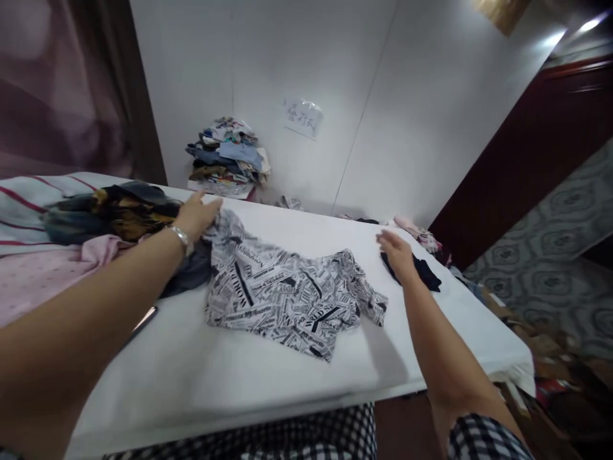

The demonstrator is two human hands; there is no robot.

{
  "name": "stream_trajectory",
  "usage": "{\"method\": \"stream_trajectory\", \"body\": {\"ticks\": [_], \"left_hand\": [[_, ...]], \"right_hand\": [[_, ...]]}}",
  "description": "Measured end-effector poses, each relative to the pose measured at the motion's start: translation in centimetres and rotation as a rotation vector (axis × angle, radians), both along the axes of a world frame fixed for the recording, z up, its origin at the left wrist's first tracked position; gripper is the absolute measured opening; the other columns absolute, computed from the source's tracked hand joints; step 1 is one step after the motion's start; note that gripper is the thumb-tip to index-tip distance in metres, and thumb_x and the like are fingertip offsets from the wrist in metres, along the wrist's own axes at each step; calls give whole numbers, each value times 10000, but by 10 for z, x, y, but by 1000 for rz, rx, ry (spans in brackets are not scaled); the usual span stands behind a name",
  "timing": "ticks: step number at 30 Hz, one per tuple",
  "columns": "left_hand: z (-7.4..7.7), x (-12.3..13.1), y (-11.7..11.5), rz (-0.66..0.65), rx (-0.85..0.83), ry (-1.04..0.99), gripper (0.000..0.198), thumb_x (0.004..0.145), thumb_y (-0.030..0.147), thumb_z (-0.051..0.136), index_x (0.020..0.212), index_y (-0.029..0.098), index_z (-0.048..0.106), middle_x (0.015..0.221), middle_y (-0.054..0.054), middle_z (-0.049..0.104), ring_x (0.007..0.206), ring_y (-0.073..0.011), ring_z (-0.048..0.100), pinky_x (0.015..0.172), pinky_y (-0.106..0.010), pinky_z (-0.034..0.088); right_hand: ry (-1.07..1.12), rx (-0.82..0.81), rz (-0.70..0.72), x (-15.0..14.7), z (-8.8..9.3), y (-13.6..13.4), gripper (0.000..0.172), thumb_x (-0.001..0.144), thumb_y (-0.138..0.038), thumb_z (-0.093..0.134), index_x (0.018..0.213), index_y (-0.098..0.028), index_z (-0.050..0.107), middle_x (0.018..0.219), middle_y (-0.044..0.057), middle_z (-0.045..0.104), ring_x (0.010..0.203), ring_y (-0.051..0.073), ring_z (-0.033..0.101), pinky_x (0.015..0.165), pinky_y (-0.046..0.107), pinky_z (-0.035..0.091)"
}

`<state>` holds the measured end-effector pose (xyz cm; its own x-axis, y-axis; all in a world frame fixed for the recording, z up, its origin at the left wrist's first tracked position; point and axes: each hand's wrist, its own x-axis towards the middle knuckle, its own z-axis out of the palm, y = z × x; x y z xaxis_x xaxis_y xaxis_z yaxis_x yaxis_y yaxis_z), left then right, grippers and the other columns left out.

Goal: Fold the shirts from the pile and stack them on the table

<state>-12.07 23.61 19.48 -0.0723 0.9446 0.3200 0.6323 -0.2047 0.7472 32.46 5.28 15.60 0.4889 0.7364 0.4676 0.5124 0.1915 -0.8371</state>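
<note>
Apparently spreading printed top [282, 291] between front and back edges of table [182, 370], with right hand [398, 254] open; cannot tell if gripping with left hand [198, 216]; next, probably calls for smoothing.

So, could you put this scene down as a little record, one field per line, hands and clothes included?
Surface: white-covered table
Main garment: newsprint-patterned shirt, black and white, spread out
Left hand: at the shirt's left sleeve; grip unclear
Left wrist: silver-coloured bracelet
Right hand: open, beside the shirt, nearest a dark cloth; contact unclear
Left side: dark patterned clothes, pink cloth
Back: clothes stack
Wall: handwritten sign
</note>
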Motion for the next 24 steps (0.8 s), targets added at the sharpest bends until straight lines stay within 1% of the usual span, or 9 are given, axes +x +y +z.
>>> {"method": "stream_trajectory", "body": {"ticks": [4, 6, 9, 11, 14, 17, 19, 21, 24], "left_hand": [[-45, 31, -75, -277, -60, 124, 449, 801, 471, 553, 1134, 181, 632, 1170, -81, 654, 1001, -250, 621, 910, -384, 473], [-70, 49, -127, -588, -123, 323, 464, 846, 555, 453, 1123, 229, 635, 1118, -66, 667, 934, -242, 633, 836, -396, 498], [-102, 72, -193, -955, -56, 537, 524, 781, 585, 558, 1208, 284, 589, 1176, -80, 637, 1041, -292, 595, 887, -452, 475], [-119, 84, -214, -1039, -29, 623, 556, 708, 510, 672, 1205, 279, 583, 1171, -100, 624, 1048, -325, 582, 871, -477, 474], [-133, 99, -214, -993, -26, 666, 220, 808, 357, 556, 966, 237, 649, 1047, -117, 636, 944, -318, 609, 772, -460, 480], [-131, 107, -200, -929, -22, 652, 271, 897, 275, 343, 814, 211, 593, 936, -112, 639, 826, -274, 623, 705, -417, 461], [-117, 107, -192, -859, -33, 584, 272, 908, 293, 301, 813, 206, 540, 866, -90, 639, 762, -244, 614, 677, -386, 450], [-92, 102, -189, -785, -89, 387, 266, 911, 357, 299, 802, 210, 491, 724, -37, 615, 650, -203, 584, 618, -340, 438], [-42, 90, -187, -676, -176, -55, 266, 885, 453, 363, 799, 221, 459, 550, 35, 529, 498, -160, 526, 524, -292, 430]], "right_hand": [[-70, -266, 159, -30, -61, -49, 371, 767, -462, 624, 1004, -189, 704, 1029, 98, 724, 982, 244, 661, 942, 448, 484], [-147, -337, 192, -46, -87, -75, 340, 800, -435, 593, 1024, -209, 710, 1072, 86, 716, 1027, 249, 649, 960, 449, 476], [-259, -425, 247, -62, -112, -105, 367, 831, -391, 568, 1146, -234, 672, 1185, 80, 672, 1099, 253, 615, 964, 451, 476], [-346, -462, 285, -68, -120, -117, 435, 823, -359, 592, 1241, -241, 617, 1276, 84, 618, 1170, 255, 570, 1008, 456, 443], [-525, -450, 324, -71, -125, -120, 460, 793, -270, 629, 1252, -246, 613, 1321, 92, 579, 1212, 259, 528, 1052, 447, 393], [-632, -400, 309, -71, -125, -114, 244, 823, -189, 557, 996, -229, 725, 1110, 87, 673, 1059, 237, 596, 958, 403, 453], [-575, -340, 252, -72, -121, -110, 220, 854, -190, 503, 874, -217, 721, 913, 69, 694, 901, 215, 626, 846, 369, 496], [-431, -218, 150, -76, -116, -108, 225, 881, -240, 481, 943, -218, 696, 898, 65, 691, 856, 209, 631, 780, 346, 512], [-296, -79, 89, -85, -110, -106, 402, 881, -321, 514, 1274, -240, 546, 1232, 95, 616, 1095, 234, 589, 862, 365, 507]]}}
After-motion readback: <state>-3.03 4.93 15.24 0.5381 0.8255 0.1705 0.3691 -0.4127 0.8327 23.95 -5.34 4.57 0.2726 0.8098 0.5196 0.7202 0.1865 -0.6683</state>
